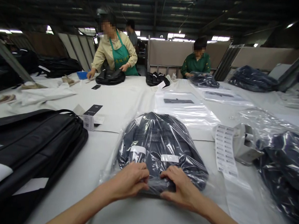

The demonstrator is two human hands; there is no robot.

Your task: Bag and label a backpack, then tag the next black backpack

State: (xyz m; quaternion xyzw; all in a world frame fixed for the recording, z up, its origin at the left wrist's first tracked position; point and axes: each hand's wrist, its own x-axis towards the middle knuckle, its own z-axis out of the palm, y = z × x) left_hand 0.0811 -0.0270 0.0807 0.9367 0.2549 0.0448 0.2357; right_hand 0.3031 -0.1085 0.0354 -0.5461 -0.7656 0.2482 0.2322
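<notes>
A dark backpack (153,132) lies inside a clear plastic bag (191,157) on the white table in front of me. White bands show on its straps through the shiny film. At the bag's near edge, my left hand (131,179) has its fingers and thumb closed on the plastic. Just to the right, my right hand (180,186) is curled over the same edge, with thumb below and fingers above, gripping the film. A narrow gap separates the two hands.
Black backpacks (34,144) are stacked at left, beside paper tags (94,110). Flat plastic bags (185,106) lie beyond. A label sheet (225,151), a label dispenser (245,143) and more bagged goods (292,170) stand at right. Two co-workers (121,52) (197,63) handle bags across the table.
</notes>
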